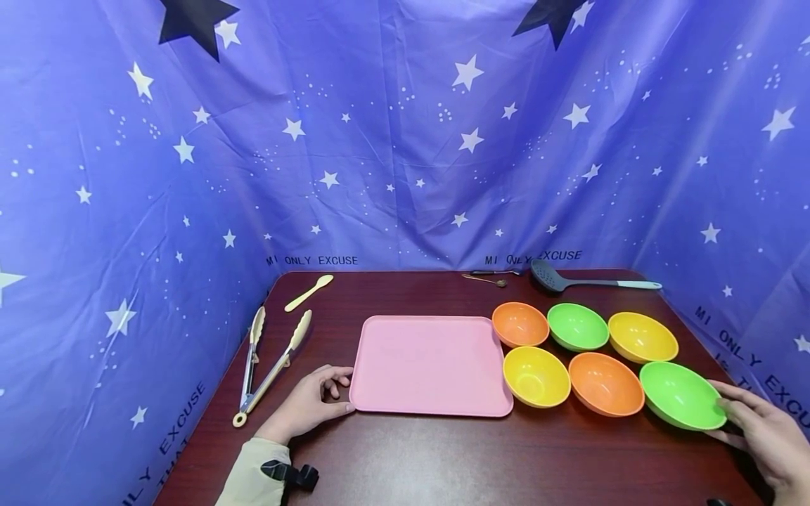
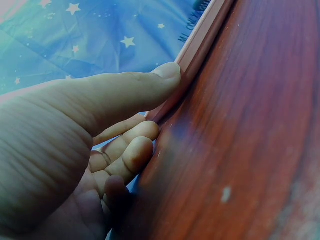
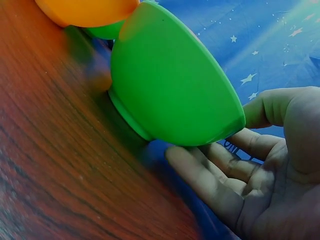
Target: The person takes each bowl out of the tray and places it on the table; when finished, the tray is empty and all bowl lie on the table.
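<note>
My left hand (image 1: 312, 400) is at the left edge of a pink rectangular tray (image 1: 432, 365). In the left wrist view its thumb (image 2: 165, 75) presses on the tray rim (image 2: 192, 60), the other fingers bent beside the corner. On the right, my right hand (image 1: 762, 429) holds the outer side of a green bowl (image 1: 680, 395), thumb at the rim and fingers around and below the wall. The right wrist view shows this bowl (image 3: 170, 80) close up, its foot by the tabletop. An orange bowl (image 1: 606, 384) stands to its left, with a yellow bowl (image 1: 536, 377) beyond.
Behind are another orange bowl (image 1: 520, 325), green bowl (image 1: 578, 327) and yellow bowl (image 1: 643, 337). A slotted ladle (image 1: 550, 277) and small utensils (image 1: 490, 279) lie at the back. Tongs (image 1: 268, 379) and a cream spoon (image 1: 309, 293) lie left. Blue star-patterned cloth (image 1: 392, 140) surrounds the table.
</note>
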`<control>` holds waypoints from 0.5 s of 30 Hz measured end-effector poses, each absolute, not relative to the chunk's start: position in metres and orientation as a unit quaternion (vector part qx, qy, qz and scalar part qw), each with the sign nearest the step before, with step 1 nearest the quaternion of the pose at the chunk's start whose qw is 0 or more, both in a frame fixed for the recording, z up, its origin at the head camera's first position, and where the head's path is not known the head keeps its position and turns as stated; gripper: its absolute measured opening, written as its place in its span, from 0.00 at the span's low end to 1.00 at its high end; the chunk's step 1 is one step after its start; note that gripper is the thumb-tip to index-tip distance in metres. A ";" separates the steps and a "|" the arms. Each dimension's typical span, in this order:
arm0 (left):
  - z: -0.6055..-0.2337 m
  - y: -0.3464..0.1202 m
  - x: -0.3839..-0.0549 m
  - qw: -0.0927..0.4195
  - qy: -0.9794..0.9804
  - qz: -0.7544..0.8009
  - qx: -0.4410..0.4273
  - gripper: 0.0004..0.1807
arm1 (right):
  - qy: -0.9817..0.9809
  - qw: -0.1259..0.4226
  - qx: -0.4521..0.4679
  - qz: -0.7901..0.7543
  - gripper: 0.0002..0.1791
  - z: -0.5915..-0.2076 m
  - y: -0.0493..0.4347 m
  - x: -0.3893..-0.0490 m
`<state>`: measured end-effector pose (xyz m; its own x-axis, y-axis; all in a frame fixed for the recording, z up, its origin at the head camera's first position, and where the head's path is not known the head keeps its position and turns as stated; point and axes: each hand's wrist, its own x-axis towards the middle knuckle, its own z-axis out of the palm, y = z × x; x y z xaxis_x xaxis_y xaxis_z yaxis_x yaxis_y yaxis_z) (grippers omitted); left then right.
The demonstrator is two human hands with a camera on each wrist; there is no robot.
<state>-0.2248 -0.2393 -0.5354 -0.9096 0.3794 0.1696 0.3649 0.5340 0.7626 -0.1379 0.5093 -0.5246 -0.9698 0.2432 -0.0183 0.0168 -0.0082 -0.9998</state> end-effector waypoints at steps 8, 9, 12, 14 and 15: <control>-0.536 -0.238 -0.225 0.002 0.875 0.432 0.219 0.34 | -0.691 0.150 -0.042 0.705 0.22 -0.519 0.508 -0.136; -0.536 -0.238 -0.225 0.001 0.875 0.432 0.220 0.34 | -0.694 0.159 -0.036 0.701 0.23 -0.517 0.506 -0.136; -0.536 -0.238 -0.225 0.002 0.873 0.435 0.223 0.34 | -0.745 0.189 -0.039 0.638 0.24 -0.510 0.501 -0.137; -0.535 -0.239 -0.225 0.004 0.869 0.440 0.226 0.34 | -0.786 0.205 -0.051 0.581 0.24 -0.503 0.495 -0.138; -0.535 -0.239 -0.225 0.006 0.867 0.443 0.227 0.34 | -0.799 0.212 -0.053 0.560 0.24 -0.500 0.492 -0.138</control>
